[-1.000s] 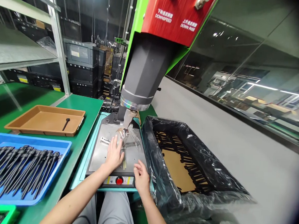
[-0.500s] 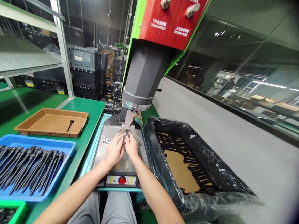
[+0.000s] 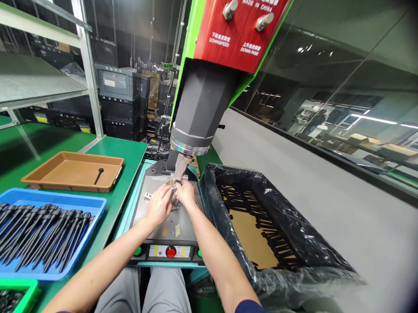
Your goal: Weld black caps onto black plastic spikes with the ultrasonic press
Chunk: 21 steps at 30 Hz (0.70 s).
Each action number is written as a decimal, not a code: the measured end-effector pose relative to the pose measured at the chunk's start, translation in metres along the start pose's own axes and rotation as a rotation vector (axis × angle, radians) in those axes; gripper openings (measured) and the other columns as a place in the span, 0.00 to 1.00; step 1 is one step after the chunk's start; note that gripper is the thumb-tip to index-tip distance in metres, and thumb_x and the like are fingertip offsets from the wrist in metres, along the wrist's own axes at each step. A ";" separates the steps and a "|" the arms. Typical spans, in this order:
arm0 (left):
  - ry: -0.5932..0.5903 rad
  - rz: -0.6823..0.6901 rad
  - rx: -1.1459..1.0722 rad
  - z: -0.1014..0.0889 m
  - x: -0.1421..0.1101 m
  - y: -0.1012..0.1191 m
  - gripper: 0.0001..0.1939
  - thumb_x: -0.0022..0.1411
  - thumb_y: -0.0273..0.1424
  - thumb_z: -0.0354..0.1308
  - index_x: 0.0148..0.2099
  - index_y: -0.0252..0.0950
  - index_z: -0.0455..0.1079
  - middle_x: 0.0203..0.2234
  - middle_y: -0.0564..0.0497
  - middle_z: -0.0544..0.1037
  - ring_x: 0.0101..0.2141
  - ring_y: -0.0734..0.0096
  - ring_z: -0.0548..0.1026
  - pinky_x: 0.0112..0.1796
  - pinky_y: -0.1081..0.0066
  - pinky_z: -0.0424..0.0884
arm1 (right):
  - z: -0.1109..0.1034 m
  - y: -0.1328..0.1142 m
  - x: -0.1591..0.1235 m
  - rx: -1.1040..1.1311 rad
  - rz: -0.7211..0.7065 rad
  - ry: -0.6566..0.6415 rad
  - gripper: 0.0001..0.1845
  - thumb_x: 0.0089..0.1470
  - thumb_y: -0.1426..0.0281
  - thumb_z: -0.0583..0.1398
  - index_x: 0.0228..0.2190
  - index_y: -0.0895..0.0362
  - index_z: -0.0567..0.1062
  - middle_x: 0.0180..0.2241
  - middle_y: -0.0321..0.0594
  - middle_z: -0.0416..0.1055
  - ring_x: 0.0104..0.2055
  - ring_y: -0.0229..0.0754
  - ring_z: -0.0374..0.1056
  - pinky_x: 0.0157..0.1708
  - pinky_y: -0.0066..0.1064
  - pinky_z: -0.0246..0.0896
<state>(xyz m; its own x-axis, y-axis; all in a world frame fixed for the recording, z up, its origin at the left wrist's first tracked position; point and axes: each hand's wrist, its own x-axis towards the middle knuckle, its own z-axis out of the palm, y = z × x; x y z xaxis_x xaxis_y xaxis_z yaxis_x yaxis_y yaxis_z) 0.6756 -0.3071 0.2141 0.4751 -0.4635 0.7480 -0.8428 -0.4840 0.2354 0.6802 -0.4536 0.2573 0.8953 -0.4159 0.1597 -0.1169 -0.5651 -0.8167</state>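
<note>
Under the press machine's metal horn (image 3: 182, 166), both of my hands meet at a small metal fixture (image 3: 174, 204) on the grey base plate (image 3: 186, 229). My right hand (image 3: 186, 194) has its fingers closed around a small black part (image 3: 178, 181), just below the horn tip. To its left, my left hand (image 3: 160, 204) is bent with its fingers together against the fixture. Whatever it grips is hidden behind the fingers. A small metal bracket (image 3: 148, 196) lies on the plate beside the left hand.
Black long-stemmed parts fill a blue tray (image 3: 100, 206) on the left. Behind it, a brown tray (image 3: 67, 184) holds one such part. A green bin (image 3: 32, 294) contains small black pieces. At right stands a plastic-lined box (image 3: 231, 246). A red button (image 3: 171, 252) faces me.
My right hand has shifted slightly up and closer to the horn, its fingers now more curled. My left hand has barely moved. Green buttons on the base's front now show beside my forearms.
</note>
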 end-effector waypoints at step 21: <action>-0.160 0.051 0.015 -0.017 -0.035 0.005 0.14 0.57 0.21 0.52 0.44 0.33 0.72 0.50 0.39 0.73 0.55 0.50 0.67 0.52 0.51 0.67 | -0.022 0.042 -0.117 0.566 -0.009 0.032 0.13 0.47 0.60 0.63 0.32 0.56 0.73 0.27 0.36 0.70 0.27 0.39 0.67 0.22 0.26 0.63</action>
<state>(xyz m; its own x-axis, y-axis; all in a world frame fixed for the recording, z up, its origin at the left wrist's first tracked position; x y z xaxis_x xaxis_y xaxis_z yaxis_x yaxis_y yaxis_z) 0.6504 -0.2813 0.1995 0.4667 -0.5992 0.6505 -0.8637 -0.4670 0.1894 0.5609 -0.4442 0.2166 0.8805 -0.4394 0.1781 0.1480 -0.1021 -0.9837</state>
